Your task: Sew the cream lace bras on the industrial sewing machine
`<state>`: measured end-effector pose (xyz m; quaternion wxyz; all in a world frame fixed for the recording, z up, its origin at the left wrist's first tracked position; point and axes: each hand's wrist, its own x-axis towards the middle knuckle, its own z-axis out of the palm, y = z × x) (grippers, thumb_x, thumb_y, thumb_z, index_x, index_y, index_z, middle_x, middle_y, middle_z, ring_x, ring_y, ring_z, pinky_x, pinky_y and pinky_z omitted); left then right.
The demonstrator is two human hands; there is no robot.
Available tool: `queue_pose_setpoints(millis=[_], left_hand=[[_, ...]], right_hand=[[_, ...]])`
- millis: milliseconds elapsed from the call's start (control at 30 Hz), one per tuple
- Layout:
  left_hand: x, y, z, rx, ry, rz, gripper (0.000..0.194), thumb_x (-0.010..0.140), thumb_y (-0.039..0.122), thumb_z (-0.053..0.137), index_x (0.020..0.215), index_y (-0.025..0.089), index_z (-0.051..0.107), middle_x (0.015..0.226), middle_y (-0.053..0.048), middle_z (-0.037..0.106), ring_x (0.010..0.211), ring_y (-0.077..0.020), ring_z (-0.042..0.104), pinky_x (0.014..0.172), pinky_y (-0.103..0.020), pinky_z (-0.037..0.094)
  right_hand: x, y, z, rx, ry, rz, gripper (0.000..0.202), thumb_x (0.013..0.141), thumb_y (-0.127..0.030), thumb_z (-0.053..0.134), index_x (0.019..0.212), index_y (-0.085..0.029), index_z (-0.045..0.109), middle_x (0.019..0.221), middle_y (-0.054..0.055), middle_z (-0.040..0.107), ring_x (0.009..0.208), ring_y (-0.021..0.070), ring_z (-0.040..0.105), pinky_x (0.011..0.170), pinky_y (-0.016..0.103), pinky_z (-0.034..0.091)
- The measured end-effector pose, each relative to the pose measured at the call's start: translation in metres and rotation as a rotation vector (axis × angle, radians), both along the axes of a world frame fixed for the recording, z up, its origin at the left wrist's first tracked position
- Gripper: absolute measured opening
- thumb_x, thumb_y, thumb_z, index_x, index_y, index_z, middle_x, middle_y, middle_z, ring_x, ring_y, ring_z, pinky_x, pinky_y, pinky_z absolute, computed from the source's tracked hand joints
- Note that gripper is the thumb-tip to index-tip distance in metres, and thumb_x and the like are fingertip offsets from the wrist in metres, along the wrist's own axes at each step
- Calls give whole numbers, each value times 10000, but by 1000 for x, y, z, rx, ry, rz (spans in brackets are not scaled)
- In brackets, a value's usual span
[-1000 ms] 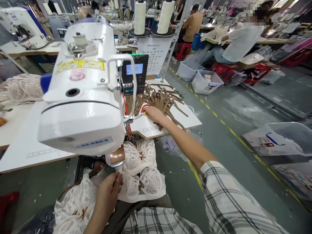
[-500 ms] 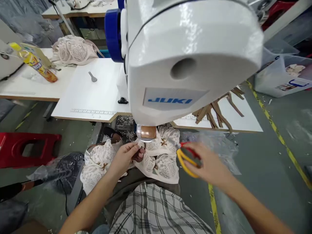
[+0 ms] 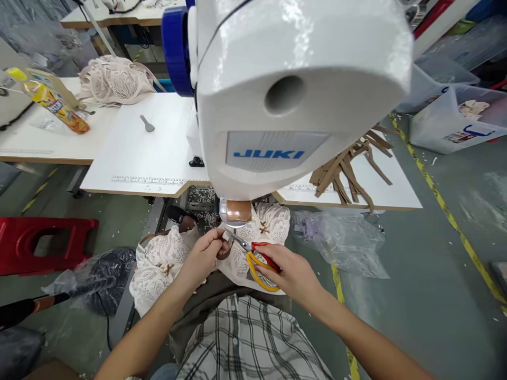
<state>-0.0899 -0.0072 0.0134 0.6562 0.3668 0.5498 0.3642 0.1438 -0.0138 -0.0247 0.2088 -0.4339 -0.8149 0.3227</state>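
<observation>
Below the head of the white sewing machine [image 3: 261, 105], my left hand [image 3: 208, 252] pinches a small white edge of fabric with a brown strap beside it. My right hand [image 3: 291, 272] grips scissors [image 3: 253, 259] with red and yellow handles. The scissor tips reach the fabric at my left fingertips; whether the blades are closed is too small to tell. White lace bras with brown bows lie on my lap, one [image 3: 273, 221] under and behind the scissors, another [image 3: 156, 269] left of my left hand.
Brown strips [image 3: 348, 169] hang over the right tabletop's front edge. On the left tables are a drink bottle [image 3: 51, 105], a grey tool [image 3: 147, 123] and a beige lace pile [image 3: 116, 82]. A red stool [image 3: 75, 243] stands left; plastic bins [image 3: 455, 119] stand right.
My right hand has moved left with the scissors, bringing their tips to the fabric at my left hand. My left hand keeps its pinch. The camera view has shifted slightly.
</observation>
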Motion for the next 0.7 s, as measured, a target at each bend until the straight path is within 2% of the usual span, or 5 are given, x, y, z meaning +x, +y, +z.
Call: queue_pose_setpoints(millis=[167, 333, 500, 633, 700], left_hand=[[-7, 1, -4, 75, 113, -20, 300, 947, 444, 484, 788, 190, 505, 701, 38, 439, 629, -111, 384, 596, -241, 324], [-7, 4, -6, 82, 49, -44, 314, 933, 443, 533, 786, 165, 532, 692, 29, 483, 613, -97, 391, 576, -229, 329], [-8, 6, -1, 40, 62, -73, 295, 917, 417, 539, 778, 158, 561, 710, 13, 531, 611, -95, 412, 568, -219, 344], [-11, 7, -1, 29, 124, -47, 275, 909, 390, 535, 771, 155, 569, 719, 7, 550, 623, -96, 436, 582, -216, 361], [-11, 7, -4, 29, 127, -36, 290, 910, 402, 540, 755, 158, 563, 712, 9, 548, 614, -96, 432, 573, -217, 360]], right_hand=[[5, -10, 2, -74, 67, -123, 350, 822, -236, 619, 1164, -236, 542, 1103, 85, 637, 880, 210, 635, 706, 323, 531], [-8, -7, 2, -99, 90, -90, 426, 755, -210, 640, 1168, -226, 534, 1126, 92, 618, 893, 216, 603, 712, 325, 516], [-19, 3, 0, -157, 91, -71, 388, 812, -246, 637, 1191, -249, 555, 1166, 75, 631, 862, 195, 621, 727, 322, 519], [-17, 7, -3, -207, 98, -46, 363, 870, -292, 627, 1228, -275, 569, 1190, 61, 651, 1034, 220, 636, 853, 334, 526], [-13, 5, -4, -232, 87, -52, 360, 876, -285, 622, 1234, -284, 584, 1173, 56, 669, 1045, 224, 644, 877, 340, 528]])
